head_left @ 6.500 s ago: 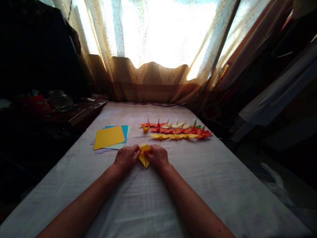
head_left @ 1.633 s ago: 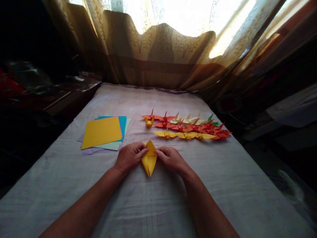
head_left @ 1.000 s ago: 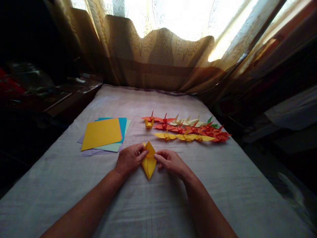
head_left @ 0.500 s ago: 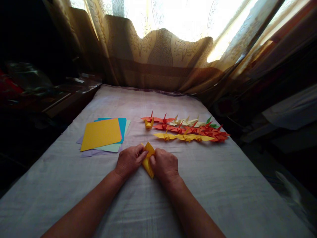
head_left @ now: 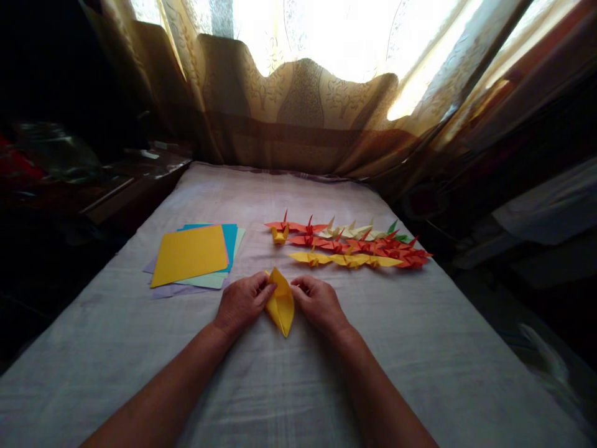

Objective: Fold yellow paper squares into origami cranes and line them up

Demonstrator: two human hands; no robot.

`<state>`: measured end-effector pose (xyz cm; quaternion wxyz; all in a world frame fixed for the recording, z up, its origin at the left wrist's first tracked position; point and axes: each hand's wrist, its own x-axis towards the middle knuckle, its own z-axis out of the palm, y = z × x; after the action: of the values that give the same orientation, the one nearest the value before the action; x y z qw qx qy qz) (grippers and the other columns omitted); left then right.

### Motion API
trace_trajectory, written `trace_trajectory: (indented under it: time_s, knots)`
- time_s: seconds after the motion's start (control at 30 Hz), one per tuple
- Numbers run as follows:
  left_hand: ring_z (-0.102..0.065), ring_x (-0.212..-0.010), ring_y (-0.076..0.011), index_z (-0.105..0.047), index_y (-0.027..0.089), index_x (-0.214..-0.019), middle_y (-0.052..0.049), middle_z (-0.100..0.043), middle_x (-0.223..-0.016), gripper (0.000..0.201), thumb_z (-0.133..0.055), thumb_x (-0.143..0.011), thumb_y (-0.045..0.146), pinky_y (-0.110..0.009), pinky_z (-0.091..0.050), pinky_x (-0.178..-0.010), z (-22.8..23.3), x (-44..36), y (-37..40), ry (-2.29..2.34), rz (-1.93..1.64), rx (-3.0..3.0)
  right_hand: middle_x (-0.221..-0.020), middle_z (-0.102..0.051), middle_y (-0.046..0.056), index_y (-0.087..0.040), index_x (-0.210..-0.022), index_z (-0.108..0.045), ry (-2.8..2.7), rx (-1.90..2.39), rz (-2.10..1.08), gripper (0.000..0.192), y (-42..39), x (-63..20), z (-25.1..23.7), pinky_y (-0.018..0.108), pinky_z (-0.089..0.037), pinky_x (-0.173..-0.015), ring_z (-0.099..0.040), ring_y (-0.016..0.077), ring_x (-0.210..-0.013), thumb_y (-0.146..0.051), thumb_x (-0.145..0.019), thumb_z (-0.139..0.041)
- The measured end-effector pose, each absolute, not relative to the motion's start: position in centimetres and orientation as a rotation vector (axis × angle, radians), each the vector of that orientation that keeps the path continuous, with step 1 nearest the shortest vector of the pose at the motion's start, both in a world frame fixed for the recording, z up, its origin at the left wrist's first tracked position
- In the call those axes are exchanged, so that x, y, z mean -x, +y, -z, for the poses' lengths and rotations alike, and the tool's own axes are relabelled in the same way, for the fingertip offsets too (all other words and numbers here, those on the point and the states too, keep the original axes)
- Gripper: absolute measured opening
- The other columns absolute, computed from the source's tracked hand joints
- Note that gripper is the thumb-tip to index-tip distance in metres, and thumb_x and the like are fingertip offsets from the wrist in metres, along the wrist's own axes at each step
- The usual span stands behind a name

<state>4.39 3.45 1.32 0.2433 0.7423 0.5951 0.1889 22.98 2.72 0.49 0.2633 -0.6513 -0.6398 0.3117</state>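
The yellow fold (head_left: 281, 303), a narrow kite-like shape pointing toward the person, lies on the cloth (head_left: 261, 386) just nearer than the row of cranes (head_left: 349, 244), which serves here as the landmark. The left hand (head_left: 242, 302) pinches the fold's left edge with fingertips curled in, apparently pinning it flat so it cannot slide. The right hand (head_left: 319, 303) sits on the other side, fingers bent, their tips at or just off the right edge; whether they grip the paper cannot be told. Holding from both sides keeps the centre crease free and the shape symmetrical. Left of the cranes lies a stack of sheets (head_left: 191, 255), yellow on top, within the left hand's reach. The cranes stand lined up beyond the hands, probably to keep them clear of the working spot.
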Motion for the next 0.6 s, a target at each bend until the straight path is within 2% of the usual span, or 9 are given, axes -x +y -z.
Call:
trace_trajectory:
  time_s: [0.23, 0.4, 0.6]
  knots:
    - [-0.063, -0.069, -0.0156, -0.065, 0.024, -0.087, 0.002, -0.070, -0.075, 0.020, -0.049, -0.092, 0.034, -0.023, -0.037, -0.062, -1.0, -4.1, 3.5, 1.601, -0.546, -2.031, -0.083, -0.074, -0.002, -0.026, -0.088, -0.074, -1.835, 1.753, -0.823, 0.010, 2.3, -21.9, -1.0, 0.023, -0.043, -0.069, -0.066, 0.0150, -0.077, -0.030, -0.083, -0.065]
    - [-0.064, -0.070, -0.0160, -0.066, 0.023, -0.086, 0.002, -0.070, -0.075, 0.027, -0.046, -0.092, 0.040, -0.023, -0.040, -0.062, -0.8, -3.5, 3.9, 1.443, -0.569, -2.039, -0.078, -0.073, -0.001, -0.024, -0.077, -0.071, -1.864, 1.889, -0.688, 0.011, 2.2, -21.2, -1.4, 0.024, -0.037, -0.063, -0.063, 0.0143, -0.071, -0.032, -0.084, -0.066]
    - [-0.062, -0.065, -0.0150, -0.067, 0.022, -0.082, 0.003, -0.069, -0.070, 0.029, -0.048, -0.089, 0.043, -0.024, -0.038, -0.061, -1.0, -3.4, 4.1, 1.438, -0.594, -2.002, -0.078, -0.071, 0.000, -0.023, -0.076, -0.069, -1.902, 1.933, -0.554, 0.013, 2.0, -20.6, -1.0, 0.024, -0.034, -0.063, -0.062, 0.0145, -0.071, -0.031, -0.085, -0.067]
